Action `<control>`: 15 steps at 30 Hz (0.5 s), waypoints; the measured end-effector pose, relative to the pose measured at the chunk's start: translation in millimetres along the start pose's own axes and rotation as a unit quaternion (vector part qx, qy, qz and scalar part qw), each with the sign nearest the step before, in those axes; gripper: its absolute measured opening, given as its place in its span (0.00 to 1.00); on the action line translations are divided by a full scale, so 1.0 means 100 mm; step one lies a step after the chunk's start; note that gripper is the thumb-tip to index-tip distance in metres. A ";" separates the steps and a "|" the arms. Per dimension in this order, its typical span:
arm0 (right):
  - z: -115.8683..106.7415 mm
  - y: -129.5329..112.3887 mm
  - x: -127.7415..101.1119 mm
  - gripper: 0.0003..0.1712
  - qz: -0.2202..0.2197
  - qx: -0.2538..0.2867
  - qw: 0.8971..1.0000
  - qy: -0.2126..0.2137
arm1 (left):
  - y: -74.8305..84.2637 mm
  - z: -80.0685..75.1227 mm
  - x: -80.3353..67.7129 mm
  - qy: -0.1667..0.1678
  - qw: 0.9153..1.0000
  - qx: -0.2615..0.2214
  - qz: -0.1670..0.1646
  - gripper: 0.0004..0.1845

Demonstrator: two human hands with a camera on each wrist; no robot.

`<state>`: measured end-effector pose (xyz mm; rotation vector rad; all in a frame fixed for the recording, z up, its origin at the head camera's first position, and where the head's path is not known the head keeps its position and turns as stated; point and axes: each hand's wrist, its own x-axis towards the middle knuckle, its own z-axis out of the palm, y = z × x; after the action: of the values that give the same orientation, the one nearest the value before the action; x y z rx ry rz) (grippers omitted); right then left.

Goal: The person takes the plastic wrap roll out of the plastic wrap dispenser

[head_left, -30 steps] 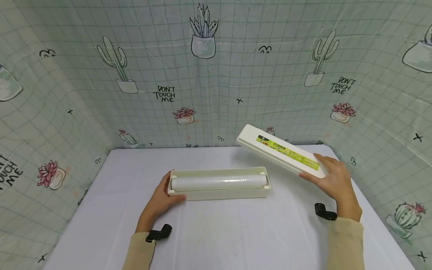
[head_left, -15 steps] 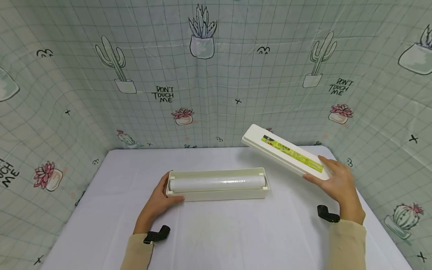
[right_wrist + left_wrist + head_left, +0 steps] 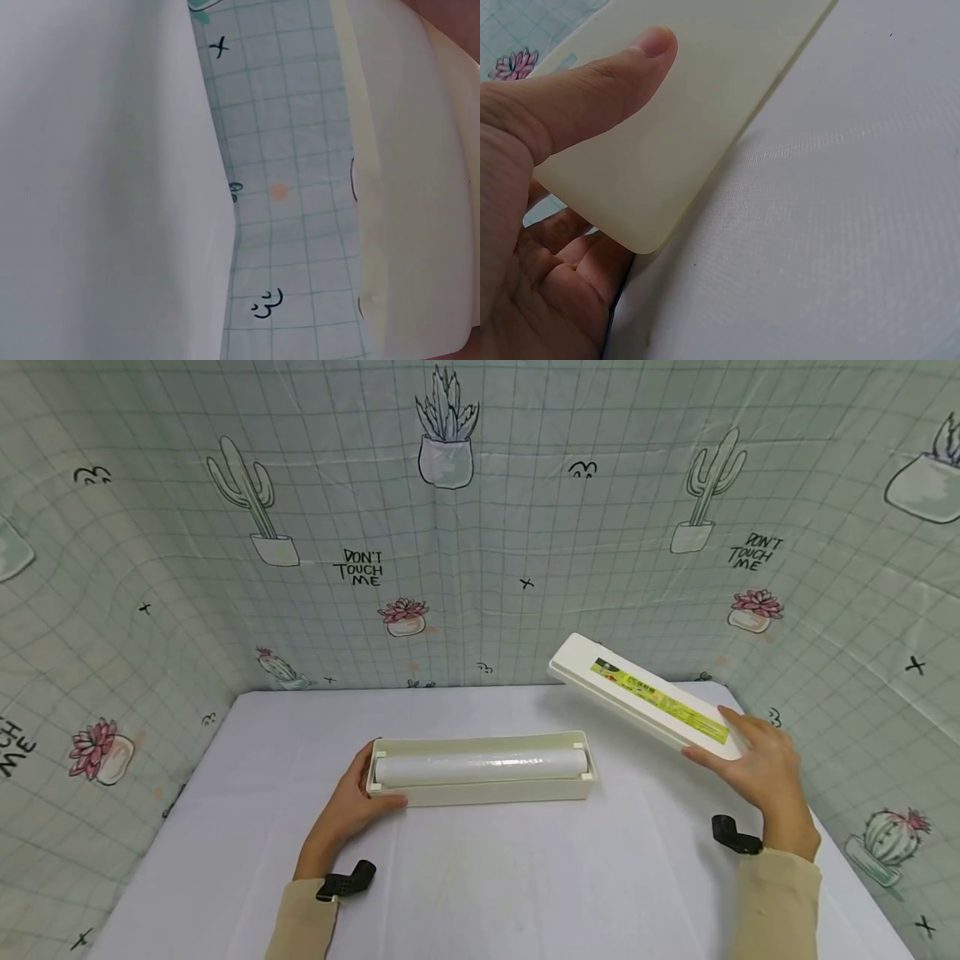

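Observation:
A long cream box [image 3: 480,793] lies across the table with its top off, and a roll of clear plastic wrap [image 3: 480,766] rests inside it. My left hand [image 3: 354,802] grips the box's left end; in the left wrist view the thumb [image 3: 607,94] presses the front wall while the fingers go behind the end. Off to the right, my right hand [image 3: 761,768] holds the white lid [image 3: 648,697] by its near end, thumb on one side and fingers on the other. The lid is tilted, its far end raised to the left, with a yellow-green label on top.
The table [image 3: 487,885] wears a white cloth. A grid-patterned curtain [image 3: 480,543] with cactus prints stands behind it and along both sides. Each wrist carries a small black camera mount [image 3: 348,881]. The lid hangs right of the box, over the table's back right.
My right hand has carried the lid a little farther to the right, away from the box. The left hand keeps its grip on the box, which stays in place.

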<state>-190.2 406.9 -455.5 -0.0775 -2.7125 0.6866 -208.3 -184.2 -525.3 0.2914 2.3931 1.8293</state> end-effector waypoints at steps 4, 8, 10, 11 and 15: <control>-0.01 0.03 -0.01 0.56 0.013 0.005 1.000 0.003 | -0.01 0.00 0.00 -0.003 1.000 -0.006 -0.002 0.60; -0.03 0.07 -0.03 0.54 0.023 0.011 1.000 0.010 | -0.01 0.00 -0.01 -0.003 1.000 -0.005 -0.005 0.60; -0.03 0.09 -0.04 0.54 0.025 0.013 1.000 0.013 | -0.02 0.00 -0.01 -0.002 1.000 -0.005 -0.004 0.60; -0.03 0.10 -0.05 0.54 0.026 0.013 0.999 0.016 | -0.02 0.00 -0.01 -0.002 1.000 -0.005 -0.003 0.59; -0.04 0.11 -0.07 0.54 0.032 0.008 0.999 0.016 | -0.02 -0.01 -0.02 -0.001 1.000 -0.006 -0.004 0.59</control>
<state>-183.0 417.5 -459.7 -0.1701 -2.6830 0.7185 -207.1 -186.2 -526.7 0.2811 2.3779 1.8378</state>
